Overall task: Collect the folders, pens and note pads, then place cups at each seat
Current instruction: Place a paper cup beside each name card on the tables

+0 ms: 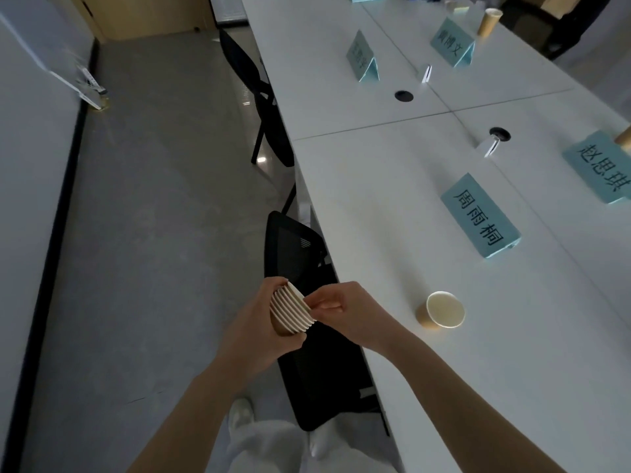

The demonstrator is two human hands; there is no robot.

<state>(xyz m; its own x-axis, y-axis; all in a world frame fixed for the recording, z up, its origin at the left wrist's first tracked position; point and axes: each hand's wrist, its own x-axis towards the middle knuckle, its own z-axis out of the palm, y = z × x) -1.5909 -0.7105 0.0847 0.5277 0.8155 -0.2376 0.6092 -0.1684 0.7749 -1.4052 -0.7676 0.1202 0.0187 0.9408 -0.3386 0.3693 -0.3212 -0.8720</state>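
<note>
The left hand [254, 327] is curled round a nested stack of tan paper cups with white rims [291, 311], holding it on its side with the rims turned toward the right hand [336, 310]. The right hand's thumb and fingertips pinch the rim of the outermost cup in the stack. Both hands hover over the floor, just left of the edge of the long white table [392, 206].

Directly beyond and beneath the hands is a black mesh-backed office chair [300, 254] pushed up to the table edge, standing between the person and that seat. To the right of the right hand, a single tan paper cup [442, 310] stands upright on the table, open and showing a pale inside. Farther beyond it sits a folded teal name card with black characters [479, 215]; a second teal name card [601, 167] lies well off to the right near the frame edge. Far ahead of the hands are two more teal tent cards [363, 58] [452, 42], another tan paper cup [489, 22], and a second black chair [269, 107] by the table edge.
</note>
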